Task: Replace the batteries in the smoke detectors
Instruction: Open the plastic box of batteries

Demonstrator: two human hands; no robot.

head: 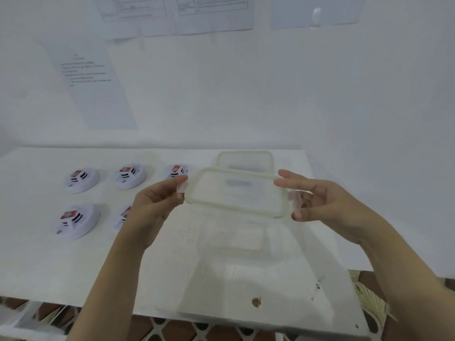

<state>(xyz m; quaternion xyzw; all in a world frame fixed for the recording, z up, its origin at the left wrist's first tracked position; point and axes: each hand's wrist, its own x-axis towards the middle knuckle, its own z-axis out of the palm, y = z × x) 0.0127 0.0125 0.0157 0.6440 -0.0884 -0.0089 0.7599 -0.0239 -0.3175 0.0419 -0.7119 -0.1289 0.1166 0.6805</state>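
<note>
1. Head view: a clear plastic box (236,242) stands on the white table (49,267), just below the lid.
2. Left hand (157,200) and right hand (317,200) pinch the ends of a clear rectangular lid with pale seal (236,195).
3. Round white plastic smoke detectors (81,180) lie left of the lid, untouched. One is half hidden behind the left hand. They are probably light and rigid, so grip one by its rim.
4. A second clear lid (245,161) lies just beyond the lid.

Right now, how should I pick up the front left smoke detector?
Probably by its round white rim, coming from above with fingers on opposite sides: the smoke detector lies flat on the table, and its raised centre block looks narrower and less sure to hold.
</note>
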